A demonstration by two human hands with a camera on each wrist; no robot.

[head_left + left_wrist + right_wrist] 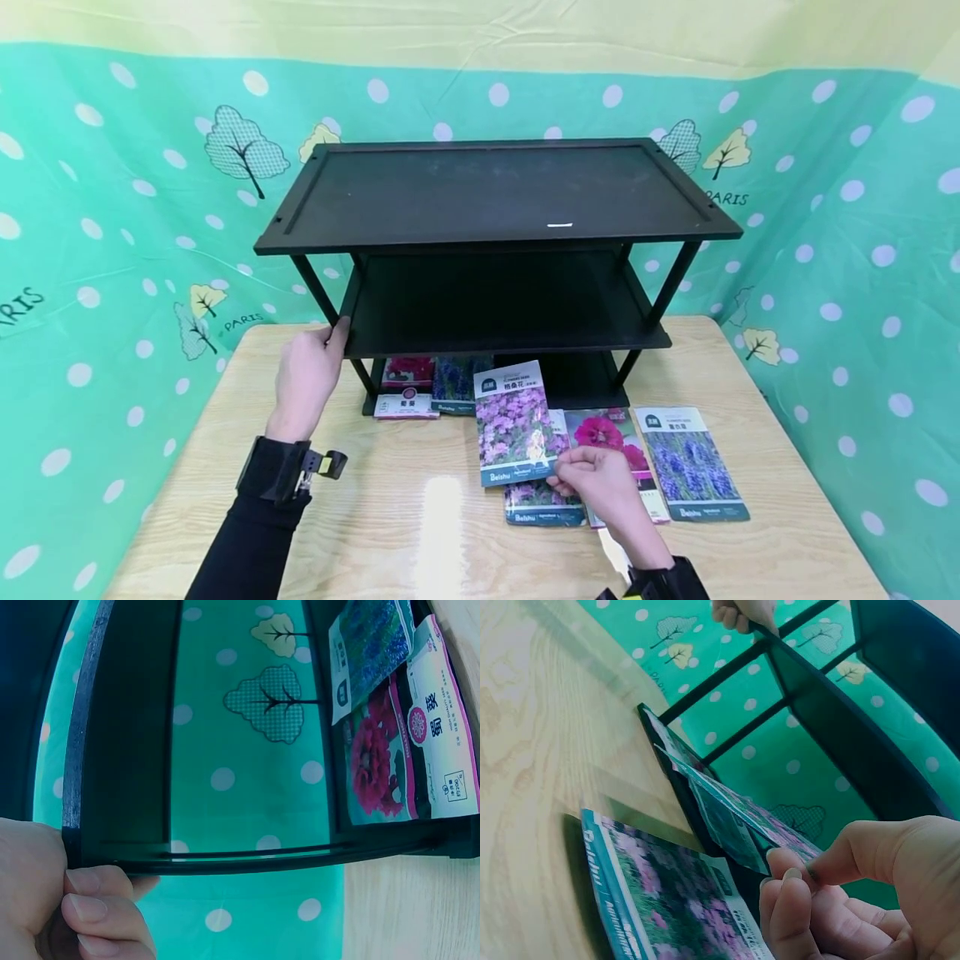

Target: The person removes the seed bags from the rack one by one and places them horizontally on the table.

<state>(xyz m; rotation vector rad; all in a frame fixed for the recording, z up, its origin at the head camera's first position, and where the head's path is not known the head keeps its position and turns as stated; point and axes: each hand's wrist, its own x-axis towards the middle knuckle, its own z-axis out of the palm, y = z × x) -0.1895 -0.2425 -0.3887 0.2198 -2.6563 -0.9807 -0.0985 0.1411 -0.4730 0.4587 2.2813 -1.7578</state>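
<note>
My right hand [603,487] pinches the lower right corner of a seed packet [513,425] printed with pink-purple flowers. In the head view this packet overlaps the front of the bottom tier, and the right wrist view shows it nearly edge-on, raised off the table. Partly hidden beneath it lies another pink-purple seed packet [543,506]. At the left, my left hand [309,375] grips the front corner of the middle tier [495,308] of a black three-tier shelf, thumb on top and fingers curled under in the left wrist view [97,907].
On the bottom tier's left lie a red-flower seed packet [407,406] and a blue-flower seed packet [453,407]. Before the shelf, a pink-flower packet [600,433] and a blue-purple-flower packet [690,467] lie on the wooden table [375,533]. A green dotted curtain [135,250] hangs behind.
</note>
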